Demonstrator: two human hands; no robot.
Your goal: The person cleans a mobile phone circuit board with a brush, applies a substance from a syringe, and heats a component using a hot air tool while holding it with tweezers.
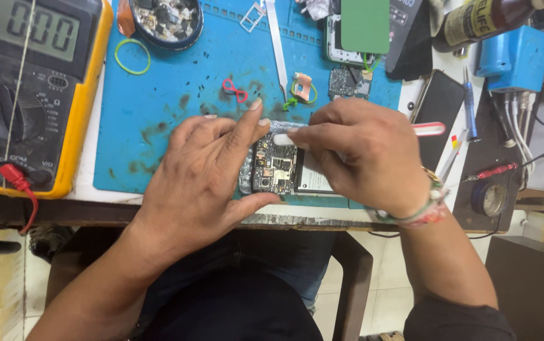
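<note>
An opened phone [276, 169] with its circuit board and battery showing lies on the blue work mat [177, 82] near the table's front edge. My left hand [205, 173] grips the phone's left end, thumb under it and fingers over the top. My right hand [360, 155] holds a white and red plastic tool [428, 129] flat across the phone's upper edge, its white tip [282, 139] at the board.
A yellow multimeter [32, 82] with a red plug sits at the left. On the mat lie a round dish of parts [166, 22], a green rubber band [132, 56], tweezers [277, 44], a small board [346, 82] and a green phone back [364, 25]. A black phone [439, 107], a blue screwdriver [469, 104] and cables lie right.
</note>
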